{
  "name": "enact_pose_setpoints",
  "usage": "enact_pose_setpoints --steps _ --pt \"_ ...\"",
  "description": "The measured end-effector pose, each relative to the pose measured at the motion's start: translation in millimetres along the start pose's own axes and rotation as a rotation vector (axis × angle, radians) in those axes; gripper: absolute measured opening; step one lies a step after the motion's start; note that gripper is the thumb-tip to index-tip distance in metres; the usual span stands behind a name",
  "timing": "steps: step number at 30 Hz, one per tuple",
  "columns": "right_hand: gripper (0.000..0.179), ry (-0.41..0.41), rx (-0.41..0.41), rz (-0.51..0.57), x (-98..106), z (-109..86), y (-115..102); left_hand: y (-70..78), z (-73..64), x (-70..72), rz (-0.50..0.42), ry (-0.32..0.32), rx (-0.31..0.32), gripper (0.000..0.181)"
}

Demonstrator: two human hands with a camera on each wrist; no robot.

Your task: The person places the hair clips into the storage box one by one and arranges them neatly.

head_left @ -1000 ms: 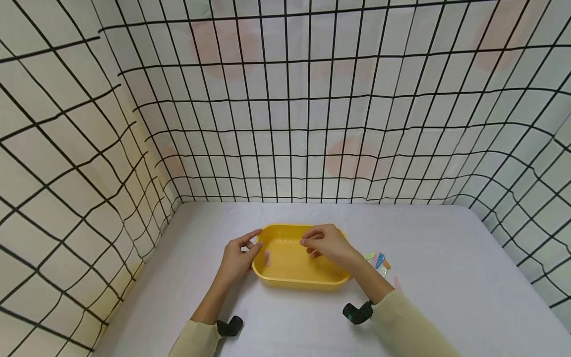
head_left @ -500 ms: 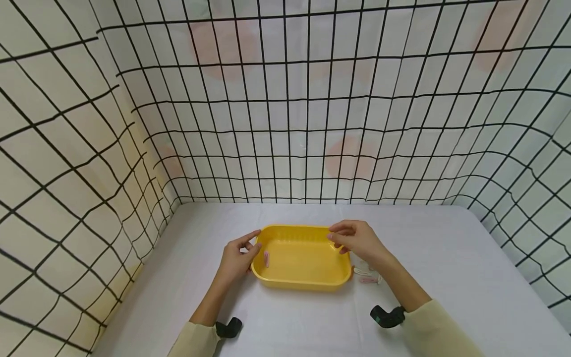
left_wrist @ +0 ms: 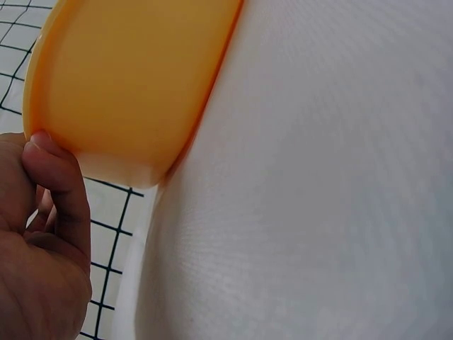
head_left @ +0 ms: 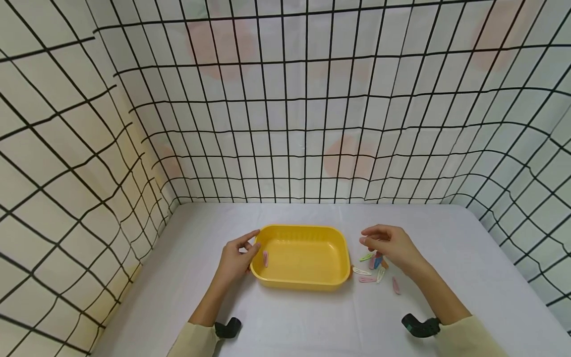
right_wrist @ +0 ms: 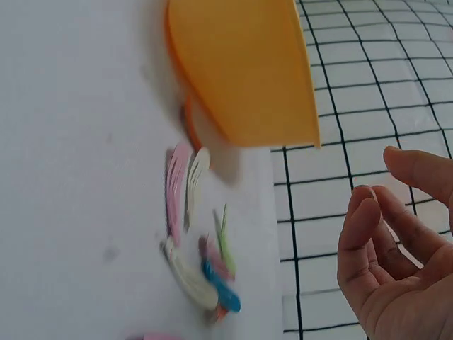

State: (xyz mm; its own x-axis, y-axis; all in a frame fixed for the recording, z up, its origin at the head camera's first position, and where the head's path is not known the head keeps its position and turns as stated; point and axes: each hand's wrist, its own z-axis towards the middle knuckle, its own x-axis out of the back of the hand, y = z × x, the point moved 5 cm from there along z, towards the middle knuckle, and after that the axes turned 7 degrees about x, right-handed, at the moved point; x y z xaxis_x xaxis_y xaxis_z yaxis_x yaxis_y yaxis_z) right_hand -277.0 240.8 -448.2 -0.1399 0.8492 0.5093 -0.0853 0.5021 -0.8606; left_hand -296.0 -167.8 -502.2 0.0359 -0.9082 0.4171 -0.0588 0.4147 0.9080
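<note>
Apparently an early stage: one pink clip point(head_left: 265, 259) lies inside the yellow tray point(head_left: 301, 255), which sits toward the table's point(head_left: 312, 317) far edge; the loose clips point(head_left: 378, 262), slender, slotted, multicoloured, lie outside its right end. The left hand point(head_left: 238, 255) holds the tray's rim, grip narrow; the right hand's point(head_left: 394, 245) grip is parted, seemingly empty. Tray: glossy, plastic-looking, round-cornered; table covering: matt white.

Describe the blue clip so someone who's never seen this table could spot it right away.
Find the yellow tray on the white table, then look just past its right-hand end to the scattered small clips. Within that group, the blue clip shows just under the right hand in the head view. It's the only blue one among pink, whitish, green and orange.
</note>
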Motion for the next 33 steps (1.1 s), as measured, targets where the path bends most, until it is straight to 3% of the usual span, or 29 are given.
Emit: enact_pose_setpoints --steps 14,33 --pt "0.054 0.037 -0.042 -0.100 26.2 -22.3 46.9 -2.2 -0.3 -0.3 -0.009 -0.008 0.008 0.042" --pt "0.044 0.010 -0.085 -0.173 37.8 -45.8 87.5 -4.0 0.1 -0.8 -0.010 -0.011 -0.002 0.041"
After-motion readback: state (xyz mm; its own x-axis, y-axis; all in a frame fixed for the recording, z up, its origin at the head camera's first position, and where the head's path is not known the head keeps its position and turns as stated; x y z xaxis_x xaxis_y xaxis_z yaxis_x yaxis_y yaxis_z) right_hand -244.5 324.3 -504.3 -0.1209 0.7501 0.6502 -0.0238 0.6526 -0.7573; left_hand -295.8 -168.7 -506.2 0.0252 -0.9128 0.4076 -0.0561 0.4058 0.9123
